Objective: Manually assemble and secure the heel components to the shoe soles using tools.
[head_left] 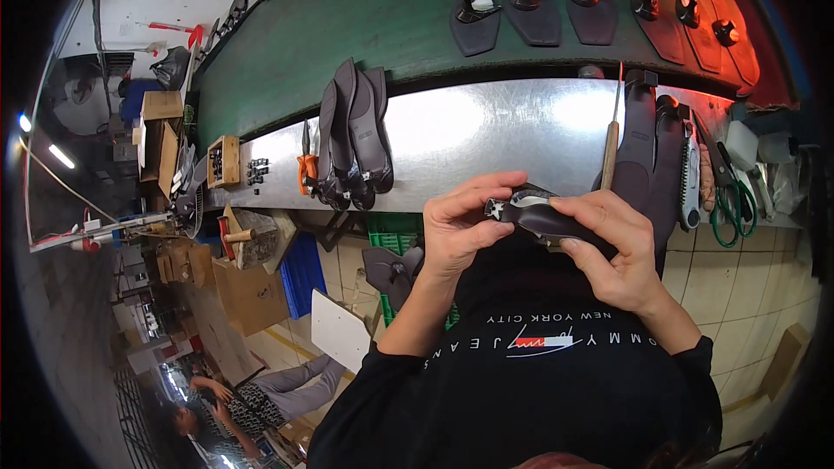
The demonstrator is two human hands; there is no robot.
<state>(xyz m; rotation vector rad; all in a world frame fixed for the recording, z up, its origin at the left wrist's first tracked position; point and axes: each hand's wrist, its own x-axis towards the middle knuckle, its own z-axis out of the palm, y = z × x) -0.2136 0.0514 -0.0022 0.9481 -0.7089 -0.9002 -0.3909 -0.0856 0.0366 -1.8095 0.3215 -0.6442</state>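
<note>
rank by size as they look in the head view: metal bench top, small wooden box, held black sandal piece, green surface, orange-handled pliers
1. Green surface
2. Metal bench top
3. Black sandal piece, partly covered; seeming nearness to the camera enlarges it
4. Orange-handled pliers and small wooden box: too alike to rank

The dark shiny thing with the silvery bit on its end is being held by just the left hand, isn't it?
Not quite: the head view shows the right hand holding the dark shiny thing with the silvery bit too, together with the left hand.
</note>
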